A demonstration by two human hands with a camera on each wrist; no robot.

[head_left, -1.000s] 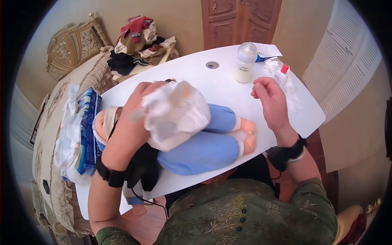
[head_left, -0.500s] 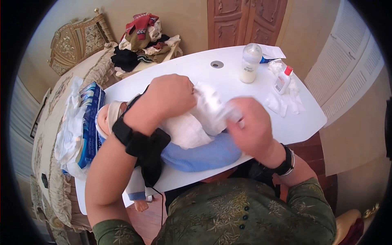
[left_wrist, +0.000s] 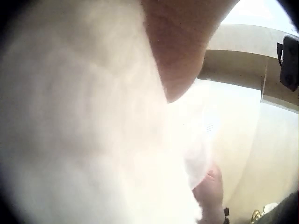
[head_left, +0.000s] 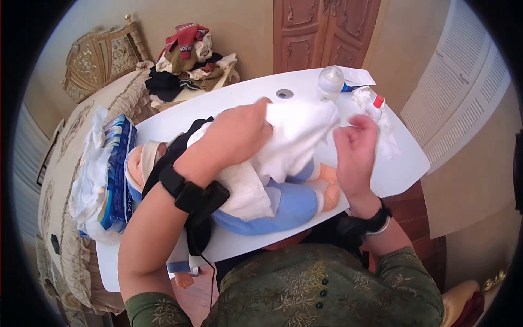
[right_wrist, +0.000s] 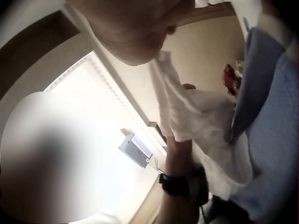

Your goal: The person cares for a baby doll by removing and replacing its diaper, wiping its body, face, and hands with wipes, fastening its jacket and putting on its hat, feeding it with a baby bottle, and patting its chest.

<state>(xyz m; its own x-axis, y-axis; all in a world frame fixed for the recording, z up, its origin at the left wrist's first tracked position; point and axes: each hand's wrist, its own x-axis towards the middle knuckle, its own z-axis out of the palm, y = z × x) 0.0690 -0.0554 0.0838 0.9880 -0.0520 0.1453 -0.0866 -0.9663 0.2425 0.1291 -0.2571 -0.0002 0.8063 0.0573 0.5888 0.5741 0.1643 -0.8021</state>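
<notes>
A doll in blue trousers (head_left: pixel 289 204) lies on its back on the white table (head_left: pixel 403 177), head to the left and bare feet to the right. Over its middle, my left hand (head_left: pixel 239 133) grips a white cloth (head_left: pixel 294 136), which hangs spread between my hands. My right hand (head_left: pixel 357 150) is at the cloth's right end, above the doll's feet; in the right wrist view the cloth (right_wrist: pixel 205 112) rises to a pinched corner at its fingers. Another part of the white fabric (head_left: pixel 245 191) drapes over the doll's belly. Blurred cloth (left_wrist: pixel 84 112) fills much of the left wrist view.
Behind the cloth stands a baby bottle (head_left: pixel 330 83). A small red-capped bottle (head_left: pixel 377 106) and crumpled tissues (head_left: pixel 388 143) lie at the right. At the left end sits a blue diaper pack (head_left: pixel 121 174) with white wipes or diapers (head_left: pixel 90 191) on it.
The bunched white cloth has been opened out and stretched rightward over the doll's legs. My right hand came in from the right to the cloth, then moved slightly up and right.
</notes>
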